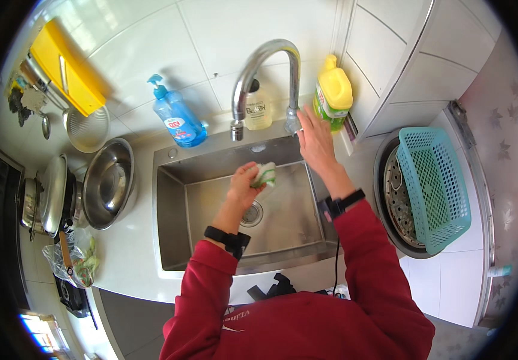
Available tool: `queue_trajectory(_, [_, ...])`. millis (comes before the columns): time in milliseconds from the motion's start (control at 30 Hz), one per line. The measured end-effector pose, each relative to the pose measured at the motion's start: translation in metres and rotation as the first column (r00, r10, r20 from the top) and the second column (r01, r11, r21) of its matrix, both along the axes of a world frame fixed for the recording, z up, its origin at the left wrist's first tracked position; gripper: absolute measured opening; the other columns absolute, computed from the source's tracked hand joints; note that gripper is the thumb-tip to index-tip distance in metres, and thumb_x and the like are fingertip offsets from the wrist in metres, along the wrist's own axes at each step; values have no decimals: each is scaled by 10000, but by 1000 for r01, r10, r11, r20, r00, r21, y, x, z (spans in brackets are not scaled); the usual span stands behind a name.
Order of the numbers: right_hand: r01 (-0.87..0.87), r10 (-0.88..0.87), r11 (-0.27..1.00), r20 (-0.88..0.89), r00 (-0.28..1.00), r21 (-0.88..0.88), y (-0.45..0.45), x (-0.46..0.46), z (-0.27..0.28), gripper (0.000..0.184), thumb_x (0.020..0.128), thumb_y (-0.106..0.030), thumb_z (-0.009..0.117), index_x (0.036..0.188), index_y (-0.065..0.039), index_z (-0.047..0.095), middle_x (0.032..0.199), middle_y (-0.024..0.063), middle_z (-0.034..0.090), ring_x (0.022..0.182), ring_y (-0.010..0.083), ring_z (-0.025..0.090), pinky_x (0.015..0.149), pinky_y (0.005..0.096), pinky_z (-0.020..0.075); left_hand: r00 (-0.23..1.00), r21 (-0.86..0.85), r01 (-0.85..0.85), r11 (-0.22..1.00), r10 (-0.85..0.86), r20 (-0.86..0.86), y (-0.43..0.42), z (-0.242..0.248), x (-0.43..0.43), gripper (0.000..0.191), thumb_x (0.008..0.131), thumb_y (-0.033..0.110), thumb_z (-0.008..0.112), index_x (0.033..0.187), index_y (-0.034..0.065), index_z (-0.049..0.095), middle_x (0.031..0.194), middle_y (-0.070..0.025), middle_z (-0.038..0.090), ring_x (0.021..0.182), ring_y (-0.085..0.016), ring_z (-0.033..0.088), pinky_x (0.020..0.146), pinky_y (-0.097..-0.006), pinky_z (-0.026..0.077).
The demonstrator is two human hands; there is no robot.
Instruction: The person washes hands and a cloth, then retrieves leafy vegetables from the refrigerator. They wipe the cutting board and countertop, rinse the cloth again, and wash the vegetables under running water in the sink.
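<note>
My left hand (242, 185) holds a bunched white cloth with green stripes (265, 174) above the stainless steel sink (250, 225). Below that hand, the round drain (252, 214) is partly covered by it. My right hand (316, 141) is at the base of the chrome gooseneck faucet (292, 120), its fingers extended beside the base. Whether they touch the faucet lever is hard to see. The faucet's spout (237, 131) points down over the sink's back edge, and I make out no clear stream of water.
Behind the sink stand a blue pump bottle (179, 119), a clear bottle with a black cap (258, 110) and a yellow-green jug (333, 96). A steel basin (109, 184) sits left. On the right, a turquoise plastic basket (437, 189) rests in a metal basin (381, 207).
</note>
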State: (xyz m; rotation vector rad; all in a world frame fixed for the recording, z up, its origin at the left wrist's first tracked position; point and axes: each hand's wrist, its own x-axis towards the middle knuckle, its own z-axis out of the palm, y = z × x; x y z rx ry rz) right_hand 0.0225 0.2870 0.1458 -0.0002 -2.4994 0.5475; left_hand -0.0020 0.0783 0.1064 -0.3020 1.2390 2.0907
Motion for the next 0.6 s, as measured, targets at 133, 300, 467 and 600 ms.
queue_trajectory(133, [38, -117, 982, 436, 893, 186, 26, -20, 0, 395, 808, -123, 617, 1174, -31, 501, 1143, 152, 549, 1054, 331, 510, 829, 388, 455, 999, -13, -27, 1000, 27, -21, -10, -2, -18, 453, 870, 56, 527, 1289, 78, 358, 1231, -119, 488, 1089, -270, 516, 871, -489, 445])
queue_trajectory(300, [92, -128, 987, 294, 947, 133, -6, 12, -16, 388, 817, -128, 592, 1172, -6, 489, 1203, 169, 502, 1099, 324, 483, 840, 383, 447, 996, 50, 66, 997, -69, 52, -27, 2, -30, 389, 901, 25, 430, 1283, 44, 362, 1217, -147, 502, 1090, -313, 530, 910, -522, 444])
queue_trajectory(467, [91, 238, 346, 181, 954, -934, -78, 12, -69, 397, 794, -103, 639, 1151, 9, 506, 1211, 135, 515, 1006, 221, 550, 734, 350, 480, 991, 154, 91, 984, -104, 81, -23, -26, -27, 345, 921, 132, 446, 1264, 97, 438, 1198, -97, 542, 1098, -285, 538, 908, -493, 454])
queue_trajectory(600, [253, 433, 155, 296, 851, -955, -85, 19, -94, 324, 797, -113, 646, 1070, 32, 551, 1209, 122, 519, 947, 164, 568, 723, 277, 483, 994, 103, 88, 991, -94, 49, -32, -63, -19, 302, 952, 257, 433, 1196, 88, 488, 1134, -87, 570, 1020, -273, 574, 845, -501, 484])
